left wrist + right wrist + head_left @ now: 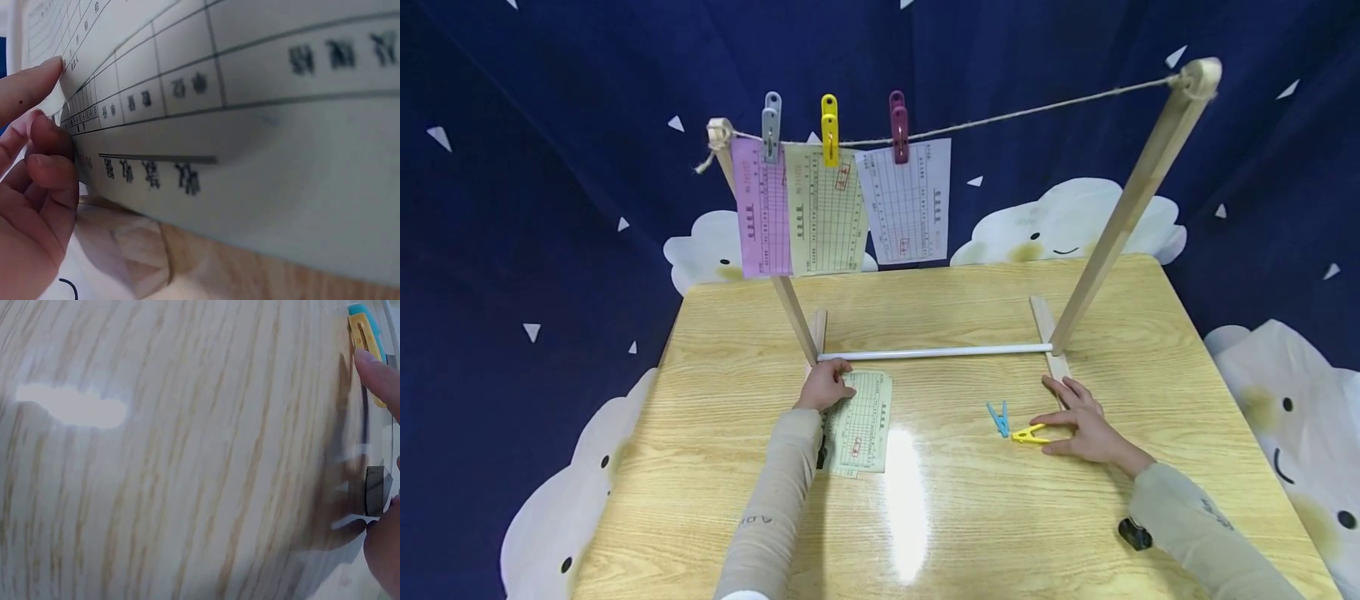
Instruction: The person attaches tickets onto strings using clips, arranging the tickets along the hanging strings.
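In the head view my left hand (825, 387) is at the upper left corner of a pale green printed receipt slip (868, 425), pinching its edge. The left wrist view shows the slip (262, 144) close up, with a fingertip on its face and the other fingers (53, 172) curled at its edge. On the right, my right hand (1086, 425) has thumb and index finger around the handle ends of a yellow clothespin (1028, 434), which lies on the table. A blue clothespin (1000, 419) lies just left of it.
A wooden frame with posts (1138, 200) and a white crossbar (936, 352) stands on the table (970, 533). From its string (1037, 107) hang pink (762, 217), yellowish (826, 221) and white (910, 208) slips, held by grey (771, 125), yellow (829, 129) and maroon (898, 125) clothespins.
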Demonstrator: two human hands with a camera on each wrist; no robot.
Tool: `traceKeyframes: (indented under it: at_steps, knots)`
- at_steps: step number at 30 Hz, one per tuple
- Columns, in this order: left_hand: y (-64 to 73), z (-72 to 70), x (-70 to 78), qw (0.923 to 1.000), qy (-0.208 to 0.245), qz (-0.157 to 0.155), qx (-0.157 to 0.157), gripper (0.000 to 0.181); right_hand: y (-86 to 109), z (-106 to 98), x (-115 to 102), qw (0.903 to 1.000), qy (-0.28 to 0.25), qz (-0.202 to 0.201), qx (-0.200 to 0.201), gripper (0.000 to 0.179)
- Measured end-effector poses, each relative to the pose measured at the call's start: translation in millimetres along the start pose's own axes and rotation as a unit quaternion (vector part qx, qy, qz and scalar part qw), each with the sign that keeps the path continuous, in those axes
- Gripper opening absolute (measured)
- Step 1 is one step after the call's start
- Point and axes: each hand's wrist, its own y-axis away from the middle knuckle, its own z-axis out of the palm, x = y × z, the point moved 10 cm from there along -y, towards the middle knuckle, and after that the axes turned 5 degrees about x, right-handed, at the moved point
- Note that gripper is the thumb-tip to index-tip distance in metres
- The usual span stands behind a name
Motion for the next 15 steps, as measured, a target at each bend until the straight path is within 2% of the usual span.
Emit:
traceKeyframes:
  at_steps: [9,15]
  knots:
    - [4.7,-7.4,6.2,0.9990,0.018,0.030,0.028,0.014,-4.6,-6,-6,0.9994,-0.015,0.031,0.007,0.035]
    - [8.0,-14.6,9.8,0.9967,0.046,0.054,0.039,0.013,-7.8,-13,-7,0.9989,-0.016,0.041,0.017,0.035]
